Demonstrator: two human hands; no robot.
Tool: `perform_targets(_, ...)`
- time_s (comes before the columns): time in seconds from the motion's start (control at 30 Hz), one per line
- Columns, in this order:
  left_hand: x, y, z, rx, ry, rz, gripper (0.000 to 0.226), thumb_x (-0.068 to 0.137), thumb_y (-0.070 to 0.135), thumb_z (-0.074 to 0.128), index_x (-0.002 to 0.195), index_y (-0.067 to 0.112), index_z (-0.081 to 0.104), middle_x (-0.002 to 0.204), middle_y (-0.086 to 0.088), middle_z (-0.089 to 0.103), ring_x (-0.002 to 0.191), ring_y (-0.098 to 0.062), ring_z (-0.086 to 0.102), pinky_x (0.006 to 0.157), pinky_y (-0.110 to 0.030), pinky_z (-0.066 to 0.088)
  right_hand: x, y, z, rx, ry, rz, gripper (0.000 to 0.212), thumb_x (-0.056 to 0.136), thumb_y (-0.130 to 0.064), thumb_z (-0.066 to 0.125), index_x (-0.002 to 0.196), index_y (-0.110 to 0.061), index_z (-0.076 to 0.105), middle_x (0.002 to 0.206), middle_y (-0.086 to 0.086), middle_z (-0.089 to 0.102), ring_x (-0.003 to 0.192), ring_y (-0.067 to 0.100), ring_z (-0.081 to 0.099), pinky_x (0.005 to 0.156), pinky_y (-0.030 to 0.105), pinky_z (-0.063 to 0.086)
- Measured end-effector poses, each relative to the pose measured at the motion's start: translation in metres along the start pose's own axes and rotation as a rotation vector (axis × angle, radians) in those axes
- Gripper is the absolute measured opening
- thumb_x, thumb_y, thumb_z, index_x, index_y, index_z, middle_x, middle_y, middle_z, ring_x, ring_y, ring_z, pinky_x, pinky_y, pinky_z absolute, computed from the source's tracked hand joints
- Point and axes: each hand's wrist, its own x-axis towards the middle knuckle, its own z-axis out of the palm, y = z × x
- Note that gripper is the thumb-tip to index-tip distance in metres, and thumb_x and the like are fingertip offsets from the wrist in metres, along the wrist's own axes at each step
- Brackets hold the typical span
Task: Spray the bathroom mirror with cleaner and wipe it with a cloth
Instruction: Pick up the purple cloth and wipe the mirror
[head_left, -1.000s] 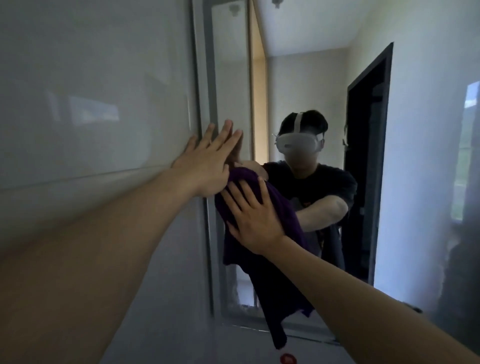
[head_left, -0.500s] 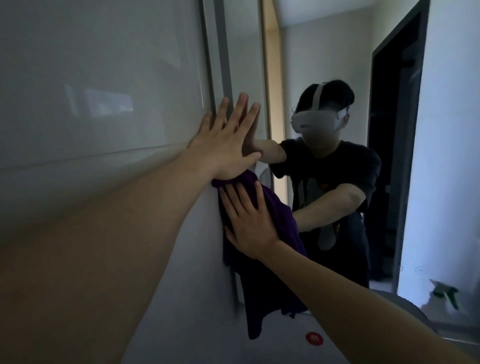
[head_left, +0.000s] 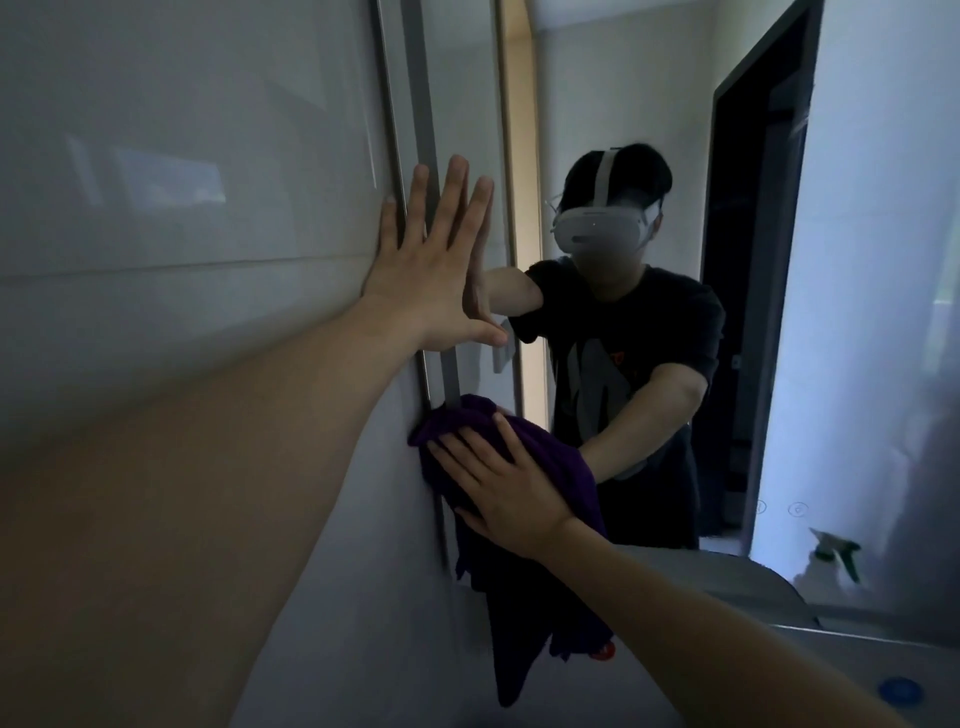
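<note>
— Purple cloth (head_left: 524, 452): where?
— Pressed flat under the right hand (head_left: 511, 499) at the mirror's (head_left: 613, 104) left edge, tail hanging down.
— Left hand (head_left: 431, 265)?
— Fingers spread, gripping nothing — braced against the frame (head_left: 415, 104).

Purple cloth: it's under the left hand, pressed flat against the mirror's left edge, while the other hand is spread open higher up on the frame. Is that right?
Not quite. The head view shows the purple cloth under the right hand, pressed flat at the mirror left edge. The left hand is the one spread open higher up on the frame.
</note>
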Motion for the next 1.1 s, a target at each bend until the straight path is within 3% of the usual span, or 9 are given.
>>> perform_targets(0.1, -0.001, 0.008, -0.009, 0.11, -0.071, -0.034, 0.161, 0.049, 0.095, 0.066, 0.159, 0.021, -0.025, 0.168, -0.007, -0.031, 0.155, -0.038, -0.025, 0.125, -0.063, -0.005, -0.012, 0.028, -0.01, -0.028, 0.029, -0.005, 0.08, 0.095, -0.055, 0.044, 0.16, -0.014, 0.019, 0.164, 0.008, 0.031, 0.15, 0.028, 0.026, 0.123, 0.055, -0.011)
perform_targets(0.23, -0.002, 0.011, -0.016, 0.139, -0.092, -0.039, 0.161, 0.049, 0.099, 0.062, 0.158, 0.021, -0.027, 0.168, -0.009, -0.03, 0.155, -0.039, -0.024, 0.126, -0.062, -0.004, -0.035, 0.072, -0.025, -0.046, 0.111, 0.117, 0.08, 0.092, -0.053, 0.05, 0.159, -0.016, 0.026, 0.16, 0.009, 0.038, 0.147, 0.03, 0.031, 0.123, 0.057, -0.007)
perform_targets(0.37, -0.031, 0.029, -0.005, 0.117, -0.05, 0.084, 0.124, 0.081, 0.075, 0.063, 0.161, 0.027, -0.019, 0.171, -0.014, -0.019, 0.158, -0.038, -0.014, 0.128, -0.057, -0.004, -0.056, 0.079, -0.024, -0.008, 0.153, 0.255, 0.078, 0.093, -0.051, 0.053, 0.159, -0.018, 0.026, 0.159, 0.011, 0.039, 0.147, 0.033, 0.027, 0.124, 0.06, 0.005)
perform_targets(0.47, -0.078, 0.047, 0.017, 0.068, -0.114, 0.237, 0.093, 0.1, 0.045, 0.055, 0.162, 0.034, -0.014, 0.17, -0.012, -0.022, 0.157, -0.039, -0.018, 0.128, -0.053, -0.005, -0.056, 0.061, -0.019, 0.039, 0.157, 0.355, 0.082, 0.092, -0.054, 0.054, 0.159, -0.017, 0.025, 0.158, 0.014, 0.04, 0.145, 0.035, 0.025, 0.123, 0.061, 0.001)
perform_targets(0.53, -0.097, 0.044, 0.032, 0.07, -0.176, 0.236, 0.082, 0.106, 0.039, 0.047, 0.163, 0.035, -0.012, 0.17, -0.01, -0.025, 0.156, -0.04, -0.02, 0.127, -0.051, -0.006, -0.053, 0.045, -0.014, 0.07, 0.138, 0.378, 0.084, 0.091, -0.058, 0.052, 0.159, -0.016, 0.024, 0.158, 0.015, 0.038, 0.145, 0.035, 0.024, 0.122, 0.061, -0.004)
perform_targets(0.63, -0.101, 0.034, 0.046, 0.047, -0.211, 0.231, 0.08, 0.106, 0.035, 0.045, 0.163, 0.036, -0.012, 0.169, -0.008, -0.028, 0.154, -0.038, -0.026, 0.126, -0.052, -0.004, -0.047, 0.018, -0.001, 0.104, 0.119, 0.345, 0.087, 0.09, -0.06, 0.055, 0.158, -0.015, 0.026, 0.157, 0.014, 0.04, 0.144, 0.034, 0.027, 0.122, 0.06, -0.004)
perform_targets(0.9, -0.1, 0.042, 0.052, -0.035, -0.265, 0.163, 0.095, 0.089, 0.022, 0.045, 0.162, 0.039, -0.013, 0.165, -0.001, -0.037, 0.151, -0.033, -0.037, 0.12, -0.048, -0.022, -0.03, -0.054, 0.035, 0.164, -0.015, 0.208, 0.087, 0.084, -0.058, 0.067, 0.153, -0.015, 0.037, 0.155, 0.007, 0.046, 0.143, 0.029, 0.029, 0.123, 0.057, -0.006)
perform_targets(1.03, -0.101, 0.046, 0.054, -0.001, -0.249, 0.152, 0.094, 0.089, 0.025, 0.046, 0.162, 0.036, -0.014, 0.165, -0.005, -0.037, 0.151, -0.037, -0.036, 0.12, -0.05, -0.022, -0.031, -0.069, 0.048, 0.066, -0.086, 0.128, 0.1, 0.082, -0.064, 0.064, 0.156, -0.013, 0.02, 0.16, 0.003, 0.038, 0.147, 0.025, 0.027, 0.122, 0.058, -0.011)
perform_targets(1.1, -0.102, 0.047, 0.057, -0.002, -0.246, 0.144, 0.096, 0.089, 0.026, 0.046, 0.161, 0.036, -0.016, 0.164, -0.006, -0.039, 0.15, -0.039, -0.036, 0.121, -0.053, -0.02, -0.035, -0.065, 0.05, 0.004, -0.131, 0.067, 0.094, 0.087, -0.064, 0.056, 0.158, -0.015, 0.018, 0.163, 0.003, 0.032, 0.149, 0.023, 0.028, 0.121, 0.058, -0.016)
